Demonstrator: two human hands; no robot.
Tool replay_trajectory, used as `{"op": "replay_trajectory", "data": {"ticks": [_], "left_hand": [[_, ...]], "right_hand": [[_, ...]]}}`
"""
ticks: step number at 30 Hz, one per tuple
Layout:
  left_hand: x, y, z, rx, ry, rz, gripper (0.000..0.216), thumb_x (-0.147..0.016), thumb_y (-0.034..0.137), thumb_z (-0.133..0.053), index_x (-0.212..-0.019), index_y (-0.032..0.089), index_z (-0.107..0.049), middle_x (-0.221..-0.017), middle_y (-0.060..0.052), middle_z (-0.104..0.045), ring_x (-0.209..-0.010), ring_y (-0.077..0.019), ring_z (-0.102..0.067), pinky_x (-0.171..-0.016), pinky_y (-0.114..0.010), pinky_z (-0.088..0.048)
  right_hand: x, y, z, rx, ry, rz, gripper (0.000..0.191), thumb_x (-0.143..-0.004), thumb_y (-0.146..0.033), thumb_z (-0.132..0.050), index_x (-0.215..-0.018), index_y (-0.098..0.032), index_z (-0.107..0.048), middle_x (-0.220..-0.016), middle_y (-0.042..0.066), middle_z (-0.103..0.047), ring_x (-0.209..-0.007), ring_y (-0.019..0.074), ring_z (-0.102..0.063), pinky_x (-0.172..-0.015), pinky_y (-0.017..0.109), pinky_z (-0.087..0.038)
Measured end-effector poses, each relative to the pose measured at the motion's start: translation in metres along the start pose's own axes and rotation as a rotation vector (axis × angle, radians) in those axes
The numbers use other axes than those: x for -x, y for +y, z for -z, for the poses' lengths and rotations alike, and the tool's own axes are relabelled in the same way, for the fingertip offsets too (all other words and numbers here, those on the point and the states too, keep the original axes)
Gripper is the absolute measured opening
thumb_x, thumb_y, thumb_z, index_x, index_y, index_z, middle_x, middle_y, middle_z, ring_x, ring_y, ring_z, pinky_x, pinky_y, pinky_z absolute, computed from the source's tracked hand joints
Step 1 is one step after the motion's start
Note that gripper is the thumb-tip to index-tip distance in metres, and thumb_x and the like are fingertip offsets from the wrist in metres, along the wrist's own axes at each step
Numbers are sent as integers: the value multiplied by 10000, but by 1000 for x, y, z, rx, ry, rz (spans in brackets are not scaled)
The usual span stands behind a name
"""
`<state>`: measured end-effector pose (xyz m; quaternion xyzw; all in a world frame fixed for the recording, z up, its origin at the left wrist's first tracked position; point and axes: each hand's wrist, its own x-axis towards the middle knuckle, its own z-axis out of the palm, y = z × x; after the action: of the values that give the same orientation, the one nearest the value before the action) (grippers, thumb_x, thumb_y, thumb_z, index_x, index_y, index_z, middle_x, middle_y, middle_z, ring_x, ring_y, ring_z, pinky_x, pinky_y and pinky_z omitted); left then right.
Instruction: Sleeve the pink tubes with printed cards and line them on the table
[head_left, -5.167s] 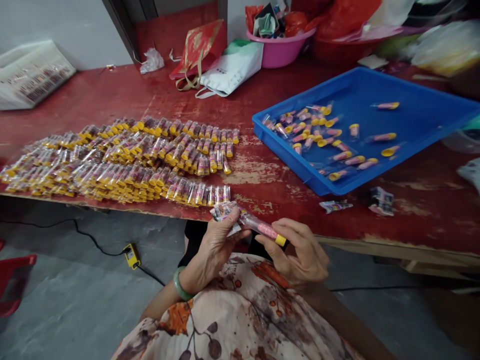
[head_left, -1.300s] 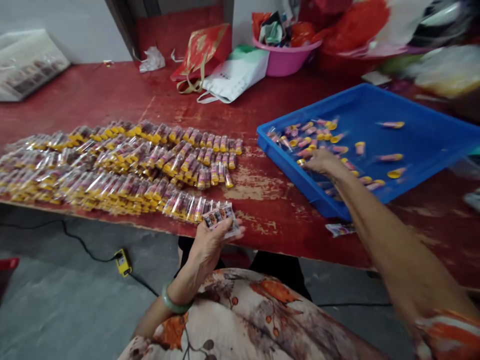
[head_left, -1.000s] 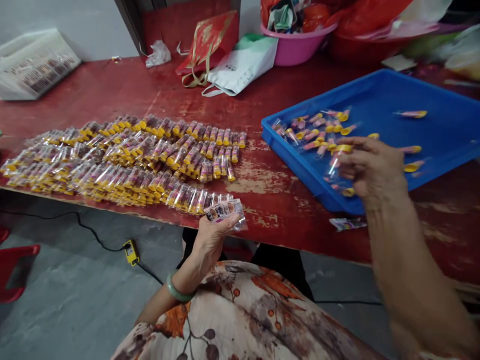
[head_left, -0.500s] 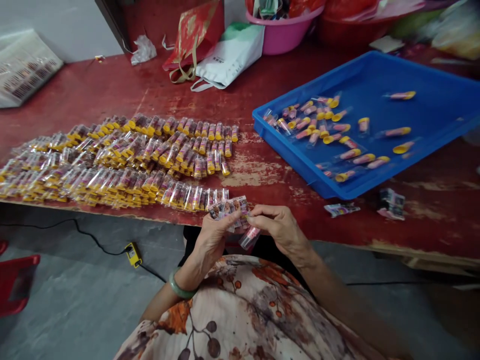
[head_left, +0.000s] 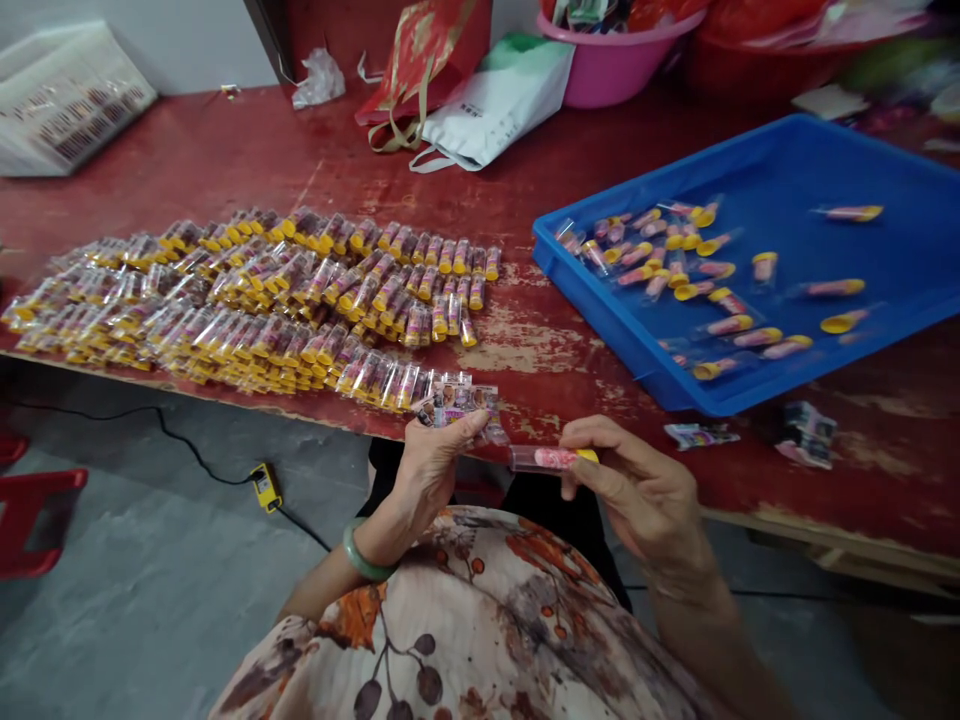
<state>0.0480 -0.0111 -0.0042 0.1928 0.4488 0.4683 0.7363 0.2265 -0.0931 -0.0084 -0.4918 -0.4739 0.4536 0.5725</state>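
My left hand (head_left: 439,455) is closed on a stack of small printed packets (head_left: 461,405), the thumb pressed on top, at the table's front edge. In my right hand (head_left: 637,485) is a clear plastic tube (head_left: 551,458) with pink contents and a yellow cap, pinched at the cap end and lying nearly level. The tube's clear end points toward my left hand, a little apart from the packets. Left of my hands, many similar yellow-capped tubes (head_left: 247,345) lie in stacked rows on the table.
A blue tray (head_left: 630,340) on the right holds several loose yellow-capped tubes (head_left: 720,325). Two small crumpled packets (head_left: 701,436) lie in front of it. Behind stand a white bag (head_left: 499,105), a red bag (head_left: 431,60) and a pink basin (head_left: 622,65). A red stool (head_left: 34,520) is at lower left.
My right hand has moved right, away from the packets, carrying the tube, which has turned from slanting down to nearly level. My left hand keeps the packets. The view has shifted slightly.
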Motion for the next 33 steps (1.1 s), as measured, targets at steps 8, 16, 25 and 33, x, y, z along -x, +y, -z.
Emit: {"op": "replay_trajectory", "data": {"ticks": [8,16,25,33], "left_hand": [[8,2,-10,78,0,123,319,-505,207,-892,-711,121,-664,-678,3,-678,-605,-110,-635,-570,-213,-535],[18,3,-16,154,26,240,348,-488,175,-895,-765,138,-688,-785,5,-704,-657,-104,-639,-618,-214,-563],[17,-4,-13,108,-48,265,344,-543,211,-878,-823,147,-688,-818,-9,-711,-689,-125,-658,-648,-249,-575],[21,-1,-12,47,-160,174,320,-568,249,-869,-792,113,-685,-795,-39,-705,-676,-141,-652,-691,-289,-564]], "right_hand": [[6,-4,-15,80,128,152,162,-849,-139,-605,-991,-206,-647,-1045,50,-542,-705,134,-637,-580,275,-550],[13,1,-24,761,346,718,348,-764,-97,-713,-1095,-169,-635,-991,84,-655,-858,186,-642,-729,309,-568],[18,7,-31,746,491,656,247,-766,-136,-727,-1001,-177,-659,-892,62,-669,-775,178,-659,-679,300,-574],[18,9,-36,753,313,727,482,-731,-168,-771,-1177,-183,-588,-1005,87,-648,-853,188,-657,-697,296,-581]]}}
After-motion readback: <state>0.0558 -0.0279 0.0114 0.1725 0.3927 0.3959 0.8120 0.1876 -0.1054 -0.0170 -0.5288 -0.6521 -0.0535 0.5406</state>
